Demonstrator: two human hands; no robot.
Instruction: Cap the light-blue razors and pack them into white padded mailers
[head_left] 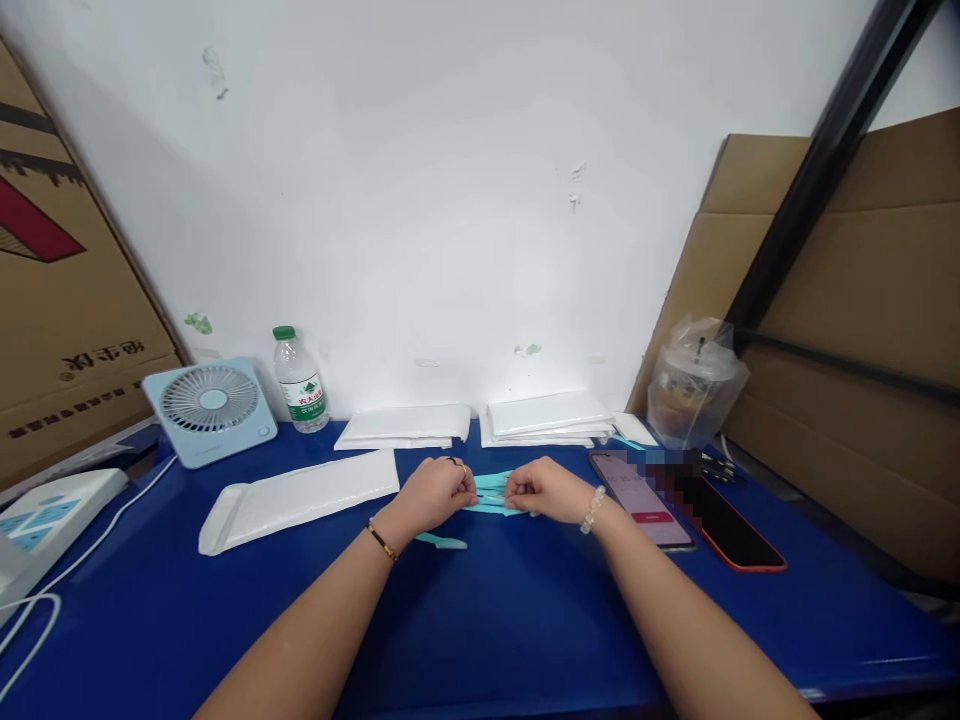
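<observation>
In the middle of the table lies a bundle of thin turquoise strips (491, 492); their exact kind is too small to make out. My left hand (437, 494) pinches the bundle's left end between thumb and fingers. On its right end, my right hand (546, 490) has its fingers closed too. A single loose turquoise strip (444, 542) with a paler end rests below my left hand and is partly covered by it. To the left, a white padded envelope (300, 498) lies flat on the blue table (502, 620).
White envelopes lie in two stacks (405, 424) (547, 414) along the wall. A fan (214, 405), water bottle (300, 380) and power strip (52, 515) stand left. Two phones (645, 505) (739, 525) and a bagged drink cup (690, 390) are right. Cardboard (862, 330) flanks the table.
</observation>
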